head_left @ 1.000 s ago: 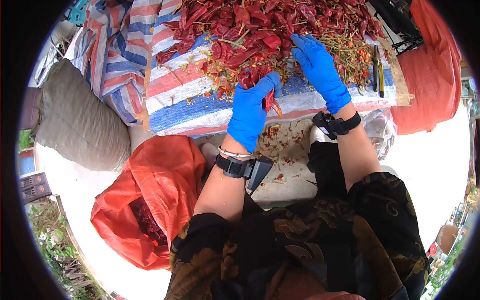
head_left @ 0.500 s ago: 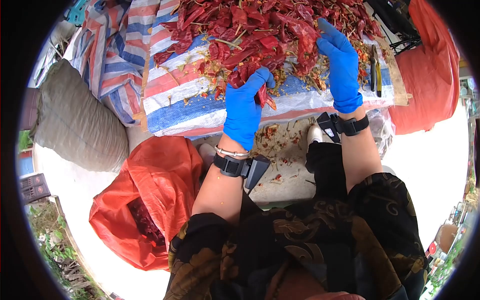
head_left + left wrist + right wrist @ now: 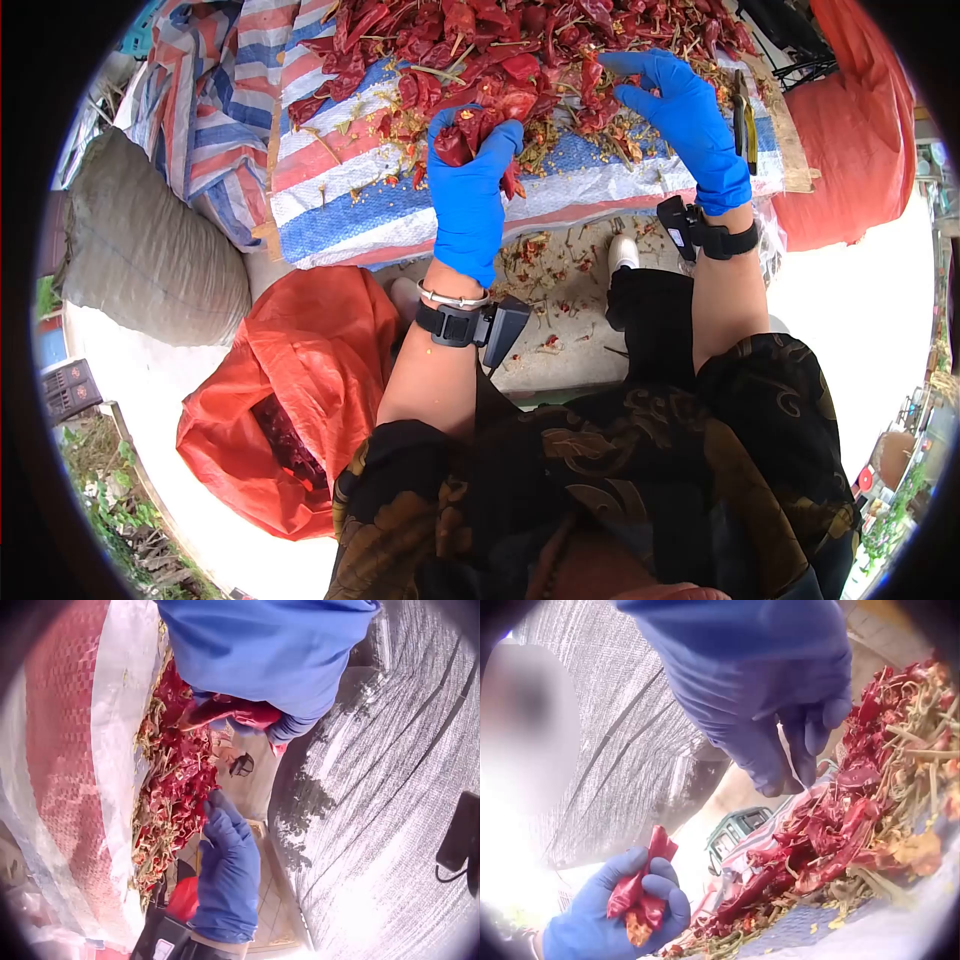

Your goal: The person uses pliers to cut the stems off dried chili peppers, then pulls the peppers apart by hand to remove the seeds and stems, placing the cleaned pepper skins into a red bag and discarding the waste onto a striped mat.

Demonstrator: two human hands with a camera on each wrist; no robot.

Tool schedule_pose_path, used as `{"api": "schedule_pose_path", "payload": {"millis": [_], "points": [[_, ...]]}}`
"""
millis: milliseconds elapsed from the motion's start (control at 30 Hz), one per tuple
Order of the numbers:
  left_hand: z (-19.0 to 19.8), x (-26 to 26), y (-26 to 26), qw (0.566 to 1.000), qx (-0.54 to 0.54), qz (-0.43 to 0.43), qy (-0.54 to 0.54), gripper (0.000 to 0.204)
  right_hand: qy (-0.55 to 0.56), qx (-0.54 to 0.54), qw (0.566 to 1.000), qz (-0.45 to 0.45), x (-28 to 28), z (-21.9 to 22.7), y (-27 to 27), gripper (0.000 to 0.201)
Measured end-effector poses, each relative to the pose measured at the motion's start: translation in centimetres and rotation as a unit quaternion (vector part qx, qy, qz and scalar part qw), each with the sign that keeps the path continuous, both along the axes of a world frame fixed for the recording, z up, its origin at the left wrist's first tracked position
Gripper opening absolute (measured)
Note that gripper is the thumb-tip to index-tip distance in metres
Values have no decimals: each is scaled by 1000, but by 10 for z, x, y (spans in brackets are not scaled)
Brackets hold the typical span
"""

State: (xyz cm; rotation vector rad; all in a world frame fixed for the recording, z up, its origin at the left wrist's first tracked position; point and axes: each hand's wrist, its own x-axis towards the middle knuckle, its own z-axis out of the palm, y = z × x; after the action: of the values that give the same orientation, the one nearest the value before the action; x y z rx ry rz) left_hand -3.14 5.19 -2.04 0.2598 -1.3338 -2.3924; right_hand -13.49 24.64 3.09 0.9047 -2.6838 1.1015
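Observation:
My blue-gloved left hand (image 3: 466, 195) grips a few dried red chili peppers (image 3: 470, 135) above the near edge of the pile, thumb across them. The right wrist view also shows these held chilies (image 3: 641, 896), their ends poking out between the gloved fingers. My right hand (image 3: 690, 120), also in a blue glove, hovers at the right side of the chili pile (image 3: 520, 65), thumb and forefinger apart, with a dried chili (image 3: 597, 105) just below the fingertips. In the right wrist view its fingers bend downward and nothing shows between them.
A striped woven sheet (image 3: 350, 215) covers the table under the pile, scattered with seeds and stems. Black-and-yellow snips (image 3: 745, 120) lie at the right edge. An open red sack (image 3: 300, 370) holding chilies stands lower left, a grey sack (image 3: 150, 240) beyond it, another red sack (image 3: 850, 160) at right.
My right hand lifted a large chili at the pile, then moved right and opened its fingers. My left hand has shifted left and slightly up, still gripping its chilies.

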Motion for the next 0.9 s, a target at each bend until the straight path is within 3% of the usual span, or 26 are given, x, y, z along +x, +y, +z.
{"api": "schedule_pose_path", "payload": {"millis": [33, 100, 133, 267, 367, 433, 567, 633, 800, 900], "points": [[2, 0, -2, 1000, 0, 0, 0, 29, 0, 0, 1000, 0, -3, -9, 0, 36], [6, -1, -5, 990, 133, -4, 35, 30, 187, 120, 974, 50, -8, -32, -3, 47], [7, 1, -5, 989, 143, -24, 31, 23, 170, 137, 975, 30, -6, -40, -5, 55], [-9, -3, -9, 979, 197, -49, -4, 17, 138, 191, 972, -12, -9, -52, -8, 60], [-5, -1, -10, 982, 185, -44, -12, 15, 150, 111, 982, -24, -14, -55, -7, 57], [-5, 0, -12, 974, 222, -52, -16, 16, 15, 18, 999, -45, -8, -39, -9, 52], [-7, 0, -12, 967, 248, -57, -17, 18, -66, -58, 995, -47, -2, -25, -11, 39], [-5, 2, -10, 963, 265, -51, -29, 23, -130, -195, 970, -72, -1, -28, -13, 30], [5, 1, -5, 971, 223, -89, 12, 31, -177, -233, 952, -94, 6, -20, -19, 27], [4, 0, 1, 979, 175, -95, 31, 35, -277, -259, 922, -81, 26, -9, -35, 26]]}}
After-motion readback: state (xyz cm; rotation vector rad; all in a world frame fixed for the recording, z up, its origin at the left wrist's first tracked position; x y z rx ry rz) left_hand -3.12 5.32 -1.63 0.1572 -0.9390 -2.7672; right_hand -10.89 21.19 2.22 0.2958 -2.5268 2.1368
